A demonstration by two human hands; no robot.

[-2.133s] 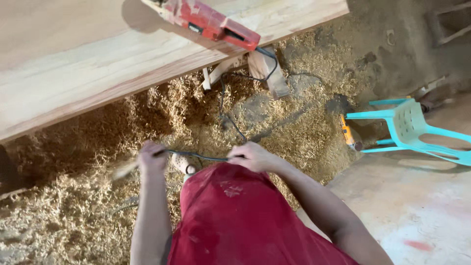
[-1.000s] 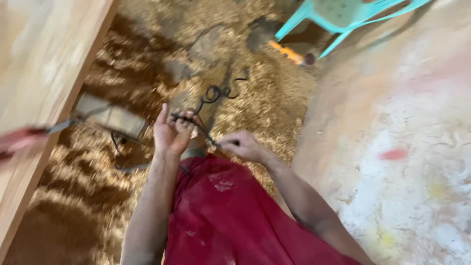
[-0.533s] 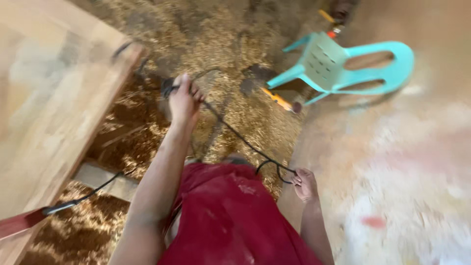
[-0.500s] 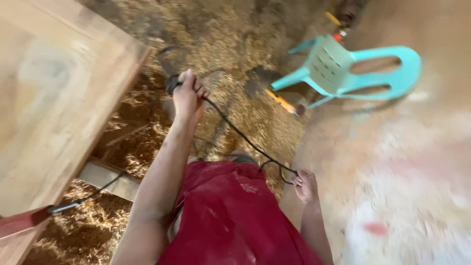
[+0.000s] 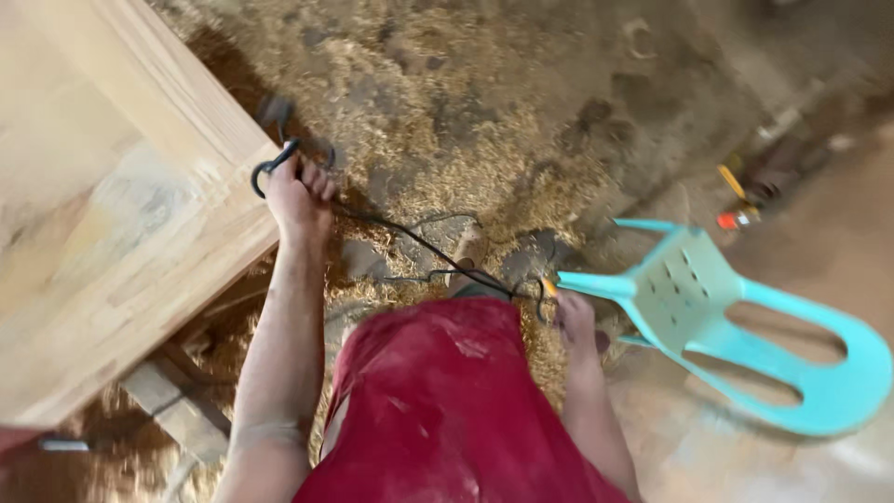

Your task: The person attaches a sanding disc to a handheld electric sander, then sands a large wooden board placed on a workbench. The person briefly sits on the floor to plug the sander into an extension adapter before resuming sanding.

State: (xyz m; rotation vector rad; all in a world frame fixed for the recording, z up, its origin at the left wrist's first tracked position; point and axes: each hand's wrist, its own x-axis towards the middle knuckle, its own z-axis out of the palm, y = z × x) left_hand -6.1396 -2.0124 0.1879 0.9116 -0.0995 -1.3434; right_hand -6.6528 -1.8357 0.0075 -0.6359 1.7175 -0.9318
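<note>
A black cord stretches between my two hands over a floor thick with wood shavings. My left hand is raised beside the corner of a pale wooden board and is closed around one looped end of the cord. My right hand hangs low by my hip, gripping the other end of the cord near a turquoise plastic chair. My red shirt fills the bottom centre.
A timber block lies under the board at lower left. Small orange and yellow tools lie on the floor beyond the tipped chair. Bare concrete shows at the right; shavings cover the middle.
The view has swung right. My hands, together a second ago, have drawn apart: the left went up to the board's corner, the right dropped towards the chair, pulling the cord out between them.
</note>
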